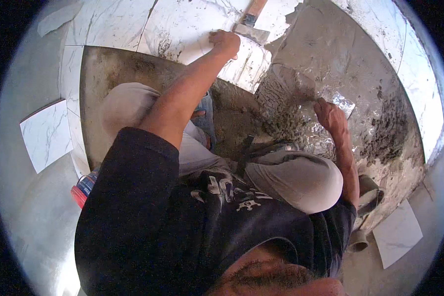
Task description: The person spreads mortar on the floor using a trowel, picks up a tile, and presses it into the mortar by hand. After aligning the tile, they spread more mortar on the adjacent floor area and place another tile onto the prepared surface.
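Note:
My left hand [225,43] is curled, with its knuckles up, on a mortar-smeared white marbled tile [195,27]. Beside it on the tile lies a hammer [252,32] with a wooden handle and a flat metal head. Over the wet grey mortar [325,54], my right hand [332,117] has its fingers closed around something I cannot make out. A blurred brownish shape lies just left of those fingers, and a shiny patch shows at their right. What my left fingers may hold is hidden.
Loose marbled tiles lie at the left [47,134] and lower right [398,234]. White tiles [412,64] border the mortar on the right. My bent knees are close to the work area. A red and blue container [84,190] stands by my left side, and a bucket-like vessel [369,195] near my right arm.

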`<state>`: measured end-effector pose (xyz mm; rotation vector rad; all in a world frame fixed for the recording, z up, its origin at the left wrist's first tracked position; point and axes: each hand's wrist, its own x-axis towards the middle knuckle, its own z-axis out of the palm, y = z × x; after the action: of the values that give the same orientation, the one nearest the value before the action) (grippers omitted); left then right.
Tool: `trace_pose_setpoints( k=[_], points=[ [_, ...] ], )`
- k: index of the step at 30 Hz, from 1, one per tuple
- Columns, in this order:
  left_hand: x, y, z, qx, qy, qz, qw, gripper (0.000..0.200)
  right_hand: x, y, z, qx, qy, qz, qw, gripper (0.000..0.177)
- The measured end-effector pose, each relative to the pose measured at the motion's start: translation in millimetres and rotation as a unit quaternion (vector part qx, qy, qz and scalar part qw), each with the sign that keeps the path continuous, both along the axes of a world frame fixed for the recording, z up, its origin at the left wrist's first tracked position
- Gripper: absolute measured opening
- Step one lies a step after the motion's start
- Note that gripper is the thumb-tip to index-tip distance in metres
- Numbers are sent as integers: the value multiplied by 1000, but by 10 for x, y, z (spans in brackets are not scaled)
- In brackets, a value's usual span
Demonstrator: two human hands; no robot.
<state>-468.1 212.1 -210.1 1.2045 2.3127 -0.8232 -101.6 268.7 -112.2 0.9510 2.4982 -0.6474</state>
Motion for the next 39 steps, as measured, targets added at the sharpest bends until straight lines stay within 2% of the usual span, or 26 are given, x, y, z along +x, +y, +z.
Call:
trace_pose_setpoints(
  k=[2, 3, 4, 6, 11, 13, 19, 20, 21, 25, 27, 28, 30, 33, 34, 36, 37, 39],
  points=[
    [74, 30, 188, -24, -1, 0, 1000, 54, -23, -49, 89, -31, -3, -22, 999, 27],
    [101, 33, 266, -49, -3, -4, 999, 55, 9, -88, 40, -56, 29, 13, 998, 27],
    [65, 14, 166, -50, -2, -5, 999, 55, 14, -134, 56, -57, 29, 12, 998, 27],
    [-29, 2, -53, -7, -3, -24, 1000, 54, 3, -243, 123, -69, -27, 96, 993, 28],
    [-2, -18, 73, 5, -20, -35, 999, 52, -116, -172, 17, -50, -42, 117, 991, 30],
    [-12, -26, 91, 6, -26, -41, 999, 50, -296, -2, 181, -43, -118, 118, 985, 30],
    [-6, 3, 215, 16, -37, -61, 997, 48, -264, 466, 121, 30, -28, 80, 996, 30],
    [-66, 47, 190, -36, -92, -28, 995, 60, -270, 534, 137, 40, -7, 52, 998, 29],
    [-91, 67, 156, -89, -147, 6, 985, 72, -256, 608, 63, 45, -38, 44, 997, 29],
    [-55, 72, 84, -73, -98, 48, 991, 82, -178, 675, -11, 36, 10, 39, 999, 30],
    [-77, 56, -51, -67, -78, 65, 993, 89, -100, 515, 16, 0, -8, 93, 996, 31],
    [-59, 70, 55, -65, -77, 66, 993, 89, -166, 401, 166, -40, -66, 85, 993, 33],
    [-24, 99, 198, -83, -96, 73, 989, 93, -163, 267, 128, -48, -67, 106, 991, 34],
    [-46, 86, 18, -86, -82, 47, 992, 95, -298, 294, 165, -45, -77, 116, 989, 35],
    [-15, 68, 46, -87, -81, 44, 992, 95, -339, 369, 154, -46, -76, 113, 990, 35],
    [93, 16, 132, -10, 47, 14, 999, 57, -422, 585, 123, 20, -87, 179, 980, 37],
    [70, 28, 109, -8, 48, 11, 999, 57, -453, 678, 148, 22, -86, 176, 980, 37],
    [-3, 9, 73, -22, -22, -14, 999, 56, -518, 853, 189, 45, -97, 154, 982, 39]
  ],
)
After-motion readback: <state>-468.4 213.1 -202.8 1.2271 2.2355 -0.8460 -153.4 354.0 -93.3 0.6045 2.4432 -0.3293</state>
